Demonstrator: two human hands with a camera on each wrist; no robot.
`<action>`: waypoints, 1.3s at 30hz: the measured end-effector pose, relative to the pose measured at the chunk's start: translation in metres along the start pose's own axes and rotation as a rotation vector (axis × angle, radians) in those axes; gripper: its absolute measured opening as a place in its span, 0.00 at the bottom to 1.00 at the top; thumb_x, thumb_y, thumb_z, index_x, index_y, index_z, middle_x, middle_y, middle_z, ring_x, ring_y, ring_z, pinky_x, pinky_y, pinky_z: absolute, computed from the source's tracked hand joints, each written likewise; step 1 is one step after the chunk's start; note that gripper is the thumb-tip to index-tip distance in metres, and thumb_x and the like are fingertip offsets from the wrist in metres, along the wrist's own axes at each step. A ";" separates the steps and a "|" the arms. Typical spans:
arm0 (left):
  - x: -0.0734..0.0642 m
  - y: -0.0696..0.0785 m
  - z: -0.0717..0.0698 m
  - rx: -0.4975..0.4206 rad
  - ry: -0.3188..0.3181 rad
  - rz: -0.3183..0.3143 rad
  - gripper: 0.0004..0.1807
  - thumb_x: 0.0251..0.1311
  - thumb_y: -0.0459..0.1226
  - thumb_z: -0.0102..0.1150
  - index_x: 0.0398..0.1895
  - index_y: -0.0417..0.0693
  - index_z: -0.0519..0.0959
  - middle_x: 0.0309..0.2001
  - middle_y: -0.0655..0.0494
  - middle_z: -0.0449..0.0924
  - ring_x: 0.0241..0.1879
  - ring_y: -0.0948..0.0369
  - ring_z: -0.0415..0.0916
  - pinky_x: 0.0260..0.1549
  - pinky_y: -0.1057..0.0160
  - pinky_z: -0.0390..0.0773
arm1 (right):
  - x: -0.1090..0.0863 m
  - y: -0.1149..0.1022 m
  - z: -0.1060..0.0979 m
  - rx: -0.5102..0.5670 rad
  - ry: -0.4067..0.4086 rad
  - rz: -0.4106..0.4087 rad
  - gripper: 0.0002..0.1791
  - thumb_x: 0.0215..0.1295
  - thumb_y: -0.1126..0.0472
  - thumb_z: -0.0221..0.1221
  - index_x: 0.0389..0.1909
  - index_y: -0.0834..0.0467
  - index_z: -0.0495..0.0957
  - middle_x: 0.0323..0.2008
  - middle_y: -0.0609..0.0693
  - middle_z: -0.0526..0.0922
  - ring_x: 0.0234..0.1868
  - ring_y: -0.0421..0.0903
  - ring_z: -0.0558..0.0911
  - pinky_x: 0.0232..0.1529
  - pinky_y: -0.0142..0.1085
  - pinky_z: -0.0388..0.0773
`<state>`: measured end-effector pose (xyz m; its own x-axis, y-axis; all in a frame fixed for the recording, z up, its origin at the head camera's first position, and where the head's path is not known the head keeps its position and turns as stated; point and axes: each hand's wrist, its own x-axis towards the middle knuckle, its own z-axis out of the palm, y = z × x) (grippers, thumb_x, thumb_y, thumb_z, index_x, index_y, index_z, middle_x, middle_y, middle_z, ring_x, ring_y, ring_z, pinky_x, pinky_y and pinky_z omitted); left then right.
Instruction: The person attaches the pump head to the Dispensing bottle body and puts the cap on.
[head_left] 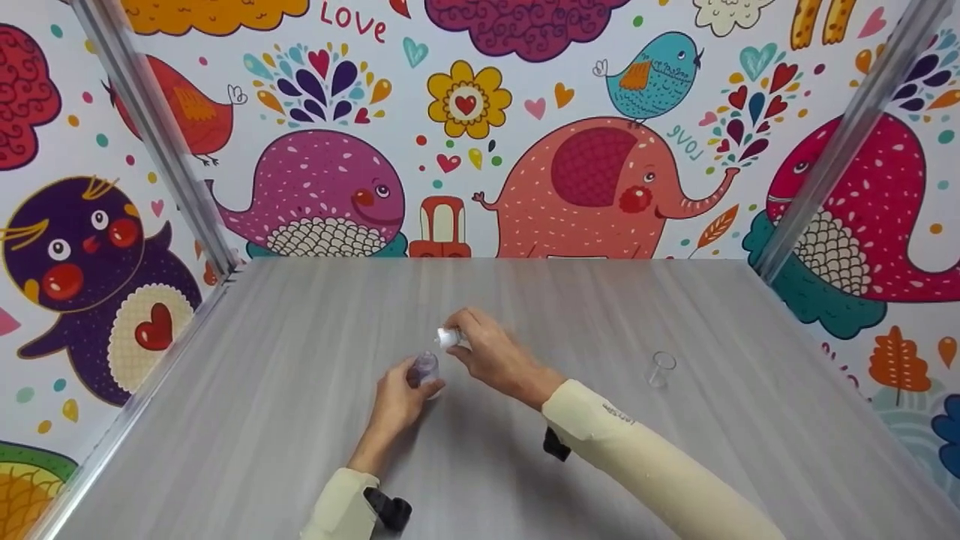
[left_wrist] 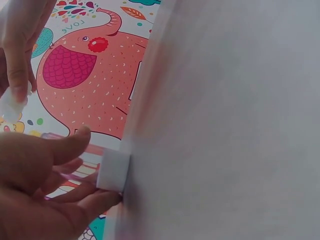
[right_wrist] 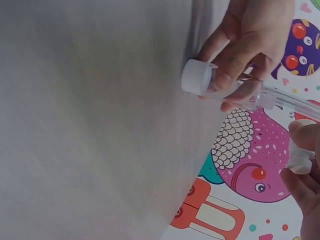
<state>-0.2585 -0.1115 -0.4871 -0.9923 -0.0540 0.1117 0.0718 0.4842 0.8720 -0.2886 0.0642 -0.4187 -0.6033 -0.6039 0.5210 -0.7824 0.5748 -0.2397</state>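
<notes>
The clear bottle is upright in the left hand, just beside and below the white piece in the right hand, the two pieces apart. Both wrist views show the bottle's white base, hidden from the head view, which alone shows a clear cup on the desk, well to the right. The left hand's thumb and fingers curl round the bottle; the right hand's pinch the white piece.
</notes>
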 end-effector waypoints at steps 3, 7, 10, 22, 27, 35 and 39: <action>0.000 0.000 -0.001 0.000 0.006 0.008 0.18 0.59 0.33 0.68 0.52 0.35 0.80 0.50 0.37 0.84 0.51 0.46 0.82 0.53 0.46 0.80 | 0.001 -0.001 0.001 -0.043 -0.018 -0.034 0.19 0.62 0.65 0.67 0.52 0.59 0.74 0.47 0.52 0.81 0.51 0.43 0.83 0.56 0.32 0.80; 0.000 0.000 -0.001 -0.012 0.007 0.016 0.19 0.59 0.33 0.69 0.52 0.34 0.79 0.50 0.36 0.85 0.50 0.47 0.83 0.51 0.47 0.81 | 0.004 -0.003 0.003 -0.093 -0.022 -0.090 0.18 0.61 0.65 0.68 0.51 0.58 0.76 0.47 0.51 0.82 0.49 0.43 0.83 0.56 0.30 0.80; 0.000 0.000 -0.001 -0.016 0.007 0.030 0.19 0.59 0.33 0.69 0.52 0.34 0.80 0.50 0.36 0.85 0.50 0.47 0.83 0.50 0.47 0.81 | 0.006 -0.004 0.004 -0.117 -0.027 -0.119 0.16 0.62 0.65 0.67 0.50 0.58 0.77 0.47 0.51 0.82 0.48 0.42 0.83 0.55 0.30 0.80; 0.000 -0.001 -0.001 0.012 0.021 0.035 0.16 0.58 0.33 0.69 0.49 0.36 0.81 0.48 0.39 0.86 0.46 0.51 0.81 0.49 0.48 0.80 | 0.013 -0.011 0.005 -0.193 -0.079 -0.172 0.17 0.63 0.65 0.67 0.52 0.57 0.80 0.49 0.51 0.81 0.51 0.43 0.82 0.57 0.29 0.78; 0.000 -0.001 -0.001 0.000 0.024 0.024 0.15 0.60 0.33 0.68 0.49 0.37 0.81 0.50 0.39 0.85 0.51 0.48 0.83 0.51 0.47 0.81 | 0.015 -0.010 0.007 -0.234 -0.082 -0.215 0.16 0.64 0.65 0.66 0.53 0.57 0.81 0.50 0.52 0.81 0.51 0.43 0.82 0.58 0.29 0.77; 0.001 -0.001 0.000 -0.020 0.017 0.004 0.14 0.59 0.32 0.68 0.47 0.39 0.81 0.49 0.40 0.86 0.49 0.49 0.83 0.48 0.50 0.83 | 0.017 -0.010 0.009 -0.295 -0.066 -0.294 0.15 0.63 0.69 0.66 0.51 0.57 0.80 0.50 0.53 0.80 0.50 0.43 0.80 0.57 0.28 0.78; 0.001 -0.002 0.000 -0.027 0.014 -0.004 0.13 0.58 0.31 0.68 0.47 0.39 0.81 0.47 0.40 0.86 0.47 0.51 0.83 0.46 0.52 0.84 | 0.017 -0.010 0.011 -0.319 -0.075 -0.305 0.16 0.63 0.70 0.65 0.51 0.57 0.79 0.50 0.52 0.79 0.49 0.43 0.79 0.56 0.27 0.78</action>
<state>-0.2596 -0.1125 -0.4889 -0.9911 -0.0681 0.1147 0.0708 0.4602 0.8850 -0.2925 0.0421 -0.4160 -0.3713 -0.8036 0.4651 -0.8466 0.4987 0.1859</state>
